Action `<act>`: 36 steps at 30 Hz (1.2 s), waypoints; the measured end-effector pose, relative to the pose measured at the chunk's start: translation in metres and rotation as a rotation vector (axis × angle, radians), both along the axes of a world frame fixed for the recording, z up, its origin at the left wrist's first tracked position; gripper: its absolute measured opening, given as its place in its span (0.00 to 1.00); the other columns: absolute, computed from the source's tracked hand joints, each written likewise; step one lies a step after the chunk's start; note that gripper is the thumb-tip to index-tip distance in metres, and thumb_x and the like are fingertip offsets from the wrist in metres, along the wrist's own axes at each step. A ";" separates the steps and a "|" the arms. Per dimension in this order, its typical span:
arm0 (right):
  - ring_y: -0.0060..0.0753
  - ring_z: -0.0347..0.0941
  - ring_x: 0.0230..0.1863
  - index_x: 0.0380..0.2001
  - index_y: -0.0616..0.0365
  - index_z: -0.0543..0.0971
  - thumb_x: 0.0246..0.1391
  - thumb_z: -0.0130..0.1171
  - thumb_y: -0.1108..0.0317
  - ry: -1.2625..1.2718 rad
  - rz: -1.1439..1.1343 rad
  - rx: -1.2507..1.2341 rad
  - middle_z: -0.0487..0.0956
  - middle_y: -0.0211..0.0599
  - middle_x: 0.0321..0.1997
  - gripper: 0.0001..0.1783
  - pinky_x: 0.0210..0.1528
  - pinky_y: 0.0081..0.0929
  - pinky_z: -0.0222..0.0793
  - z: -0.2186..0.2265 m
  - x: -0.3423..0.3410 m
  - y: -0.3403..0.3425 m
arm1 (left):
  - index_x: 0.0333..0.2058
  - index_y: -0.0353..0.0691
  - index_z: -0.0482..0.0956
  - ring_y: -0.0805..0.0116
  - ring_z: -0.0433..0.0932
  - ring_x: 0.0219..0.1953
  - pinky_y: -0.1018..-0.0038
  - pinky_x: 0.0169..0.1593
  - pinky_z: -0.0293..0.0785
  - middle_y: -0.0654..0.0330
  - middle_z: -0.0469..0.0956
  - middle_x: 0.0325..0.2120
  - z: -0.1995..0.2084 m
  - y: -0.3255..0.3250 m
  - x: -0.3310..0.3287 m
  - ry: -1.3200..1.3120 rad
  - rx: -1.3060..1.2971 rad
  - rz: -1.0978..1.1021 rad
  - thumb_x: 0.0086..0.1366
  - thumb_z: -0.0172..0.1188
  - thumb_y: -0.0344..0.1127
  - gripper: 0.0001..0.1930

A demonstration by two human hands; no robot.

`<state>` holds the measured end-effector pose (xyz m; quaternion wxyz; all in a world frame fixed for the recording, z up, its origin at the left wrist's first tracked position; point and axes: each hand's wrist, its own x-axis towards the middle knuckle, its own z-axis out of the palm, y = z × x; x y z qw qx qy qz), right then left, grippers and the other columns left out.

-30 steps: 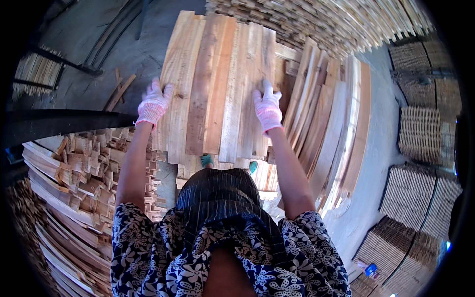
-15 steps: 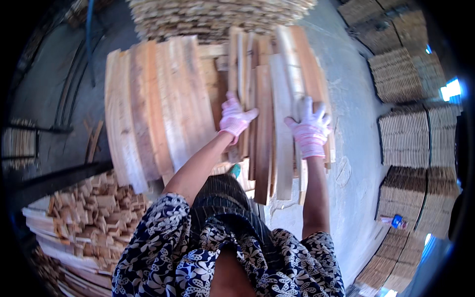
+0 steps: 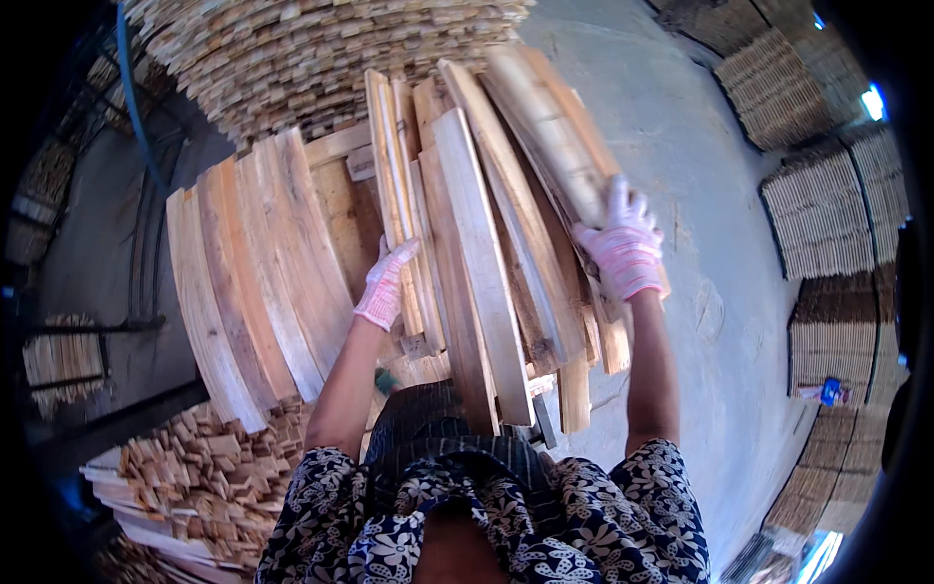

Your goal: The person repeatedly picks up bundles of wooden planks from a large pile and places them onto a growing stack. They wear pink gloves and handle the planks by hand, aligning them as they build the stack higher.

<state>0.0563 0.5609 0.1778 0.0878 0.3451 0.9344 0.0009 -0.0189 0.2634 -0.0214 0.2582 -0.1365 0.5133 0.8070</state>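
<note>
Both my hands wear pink-and-white knit gloves over a loose pile of wooden boards. My left hand (image 3: 387, 282) is closed around the left edge of some narrow boards (image 3: 397, 175) standing partly on edge. At the right side of the pile, my right hand (image 3: 625, 245) grips a light board (image 3: 545, 127), its thumb on the inner side; the far end of this board is blurred. Between the hands, several long boards (image 3: 477, 224) lie overlapped at a slant. To the left, wide boards (image 3: 258, 263) lie side by side in an even row.
A tall stack of boards (image 3: 321, 58) stands just beyond the pile. Small wood offcuts (image 3: 209, 467) are heaped at lower left. Strapped board bundles (image 3: 827, 214) line the right side beyond the grey floor (image 3: 705, 253). A dark metal bar (image 3: 122, 409) runs at the left.
The view has turned. The right-hand boards have fanned out and now slant, with their far ends leaning left. My left hand has gone from spread on the boards to gripping their edge.
</note>
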 end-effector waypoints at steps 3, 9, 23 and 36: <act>0.50 0.63 0.72 0.76 0.51 0.53 0.54 0.65 0.46 0.347 -0.064 -0.885 0.66 0.50 0.72 0.53 0.70 0.45 0.60 -0.035 0.015 0.093 | 0.72 0.34 0.47 0.66 0.77 0.54 0.69 0.57 0.75 0.54 0.76 0.55 -0.015 0.007 0.004 -0.051 0.029 -0.056 0.56 0.75 0.45 0.55; 0.47 0.59 0.74 0.77 0.58 0.50 0.56 0.66 0.42 0.262 0.003 -0.873 0.63 0.54 0.73 0.56 0.73 0.38 0.55 -0.044 0.011 0.102 | 0.73 0.32 0.44 0.60 0.76 0.58 0.67 0.64 0.70 0.48 0.78 0.54 0.027 0.042 0.015 -0.006 -0.166 -0.069 0.54 0.77 0.43 0.59; 0.52 0.62 0.72 0.76 0.50 0.54 0.62 0.62 0.42 0.465 0.316 -0.649 0.66 0.52 0.72 0.48 0.74 0.44 0.56 -0.057 0.010 0.160 | 0.74 0.34 0.46 0.55 0.67 0.67 0.65 0.66 0.66 0.44 0.69 0.64 0.054 0.031 0.001 0.002 -0.382 -0.146 0.49 0.77 0.48 0.62; 0.69 0.53 0.67 0.68 0.41 0.66 0.50 0.65 0.36 0.040 0.839 0.439 0.65 0.54 0.66 0.45 0.61 0.72 0.50 -0.146 0.017 -0.165 | 0.75 0.44 0.45 0.50 0.73 0.63 0.63 0.65 0.69 0.42 0.73 0.61 0.107 -0.061 0.044 0.151 -0.674 -0.062 0.49 0.74 0.48 0.60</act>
